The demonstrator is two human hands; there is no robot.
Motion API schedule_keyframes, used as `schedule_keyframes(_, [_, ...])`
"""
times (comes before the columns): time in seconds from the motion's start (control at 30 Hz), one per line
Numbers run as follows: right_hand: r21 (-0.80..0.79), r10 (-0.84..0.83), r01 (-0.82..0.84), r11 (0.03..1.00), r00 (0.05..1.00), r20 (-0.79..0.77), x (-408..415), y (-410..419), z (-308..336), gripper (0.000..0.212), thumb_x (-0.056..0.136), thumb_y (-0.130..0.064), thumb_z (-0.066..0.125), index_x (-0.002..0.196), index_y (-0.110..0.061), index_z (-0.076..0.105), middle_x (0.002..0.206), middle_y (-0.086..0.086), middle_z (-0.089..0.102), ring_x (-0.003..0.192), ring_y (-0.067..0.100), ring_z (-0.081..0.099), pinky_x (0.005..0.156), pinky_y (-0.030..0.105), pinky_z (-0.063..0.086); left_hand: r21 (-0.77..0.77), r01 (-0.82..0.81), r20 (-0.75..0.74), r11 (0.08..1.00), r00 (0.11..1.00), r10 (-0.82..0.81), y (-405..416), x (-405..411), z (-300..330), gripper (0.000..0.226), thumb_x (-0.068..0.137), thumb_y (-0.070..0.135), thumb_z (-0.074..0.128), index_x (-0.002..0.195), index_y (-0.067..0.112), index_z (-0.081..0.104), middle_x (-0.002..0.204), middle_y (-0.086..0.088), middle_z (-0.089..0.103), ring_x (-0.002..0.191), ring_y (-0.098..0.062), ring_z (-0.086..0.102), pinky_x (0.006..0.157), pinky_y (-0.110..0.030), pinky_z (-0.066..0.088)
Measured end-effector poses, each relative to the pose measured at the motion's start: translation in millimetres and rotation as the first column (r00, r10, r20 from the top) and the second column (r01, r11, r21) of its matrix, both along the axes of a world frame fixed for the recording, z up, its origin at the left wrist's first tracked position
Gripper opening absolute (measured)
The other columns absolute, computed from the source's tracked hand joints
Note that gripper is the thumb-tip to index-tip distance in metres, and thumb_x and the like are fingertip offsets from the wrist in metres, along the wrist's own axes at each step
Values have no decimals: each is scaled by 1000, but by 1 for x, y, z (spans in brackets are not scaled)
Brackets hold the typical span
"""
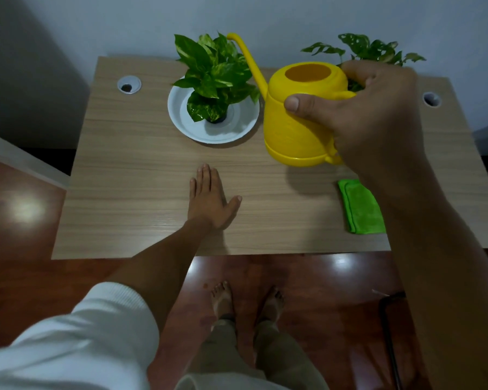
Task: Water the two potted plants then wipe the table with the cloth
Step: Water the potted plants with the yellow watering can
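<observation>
My right hand [375, 116] grips the handle of a yellow watering can [296, 119], held above the wooden table [141, 170] with its long spout pointing up and left toward the left potted plant [214, 77]. That plant stands in a small dark pot on a white saucer [181, 114]. The second potted plant [369, 52] is at the back right, mostly hidden behind my right hand. My left hand [210, 198] lies flat on the table, fingers together, holding nothing. A folded green cloth [361, 209] lies near the front right, partly under my right forearm.
Two round cable holes sit in the table, one at back left [129, 84] and one at back right [431, 99]. A wall runs right behind the table. My bare feet [245, 302] stand on the red-brown floor in front of the table edge.
</observation>
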State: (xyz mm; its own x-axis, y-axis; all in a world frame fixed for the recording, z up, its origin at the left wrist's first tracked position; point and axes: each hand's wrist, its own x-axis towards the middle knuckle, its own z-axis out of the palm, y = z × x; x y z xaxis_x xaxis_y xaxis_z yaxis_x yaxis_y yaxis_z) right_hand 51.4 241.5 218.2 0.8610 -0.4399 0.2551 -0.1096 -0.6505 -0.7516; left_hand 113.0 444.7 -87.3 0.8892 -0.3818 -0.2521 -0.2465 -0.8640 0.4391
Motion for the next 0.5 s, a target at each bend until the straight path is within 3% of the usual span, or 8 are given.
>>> schedule_keyframes(0.17, [12, 38, -38, 999, 999, -10, 8, -6, -6, 82, 66, -65, 86, 89, 11, 64, 89, 33, 64, 78, 40, 61, 64, 47, 49, -10, -42, -4, 999, 999, 42, -10, -4, 2, 109, 94, 73, 43, 165, 4, 0, 173, -19, -9, 160, -30, -17, 128, -50, -14])
schedule_keyframes(0.23, [38, 28, -27, 999, 999, -16, 9, -8, -8, 79, 66, -65, 86, 92, 6, 66, 92, 26, 67, 77, 28, 62, 67, 43, 52, -1, -42, -2, 999, 999, 42, -9, -4, 2, 108, 93, 74, 42, 165, 4, 0, 173, -20, -9, 160, -30, -17, 128, -50, -13])
schedule_keyframes(0.3, [74, 7, -5, 997, 1000, -24, 6, -9, -9, 75, 66, -66, 86, 101, -1, 72, 99, 20, 72, 87, 27, 68, 74, 42, 56, 8, -37, -6, 999, 999, 37, -8, -4, 3, 109, 92, 74, 40, 165, 4, 0, 173, -20, -9, 160, -30, -17, 128, -50, -13])
schedule_keyframes(0.5, [254, 32, -47, 966, 997, 64, -17, -17, -28, 49, 77, -39, 92, 112, -11, 73, 104, 1, 78, 97, 18, 74, 84, 46, 60, -20, 5, 1, 1000, 1000, -5, -23, -13, 9, 109, 90, 71, 44, 165, 5, 0, 174, -18, -7, 161, -29, -14, 129, -47, -10])
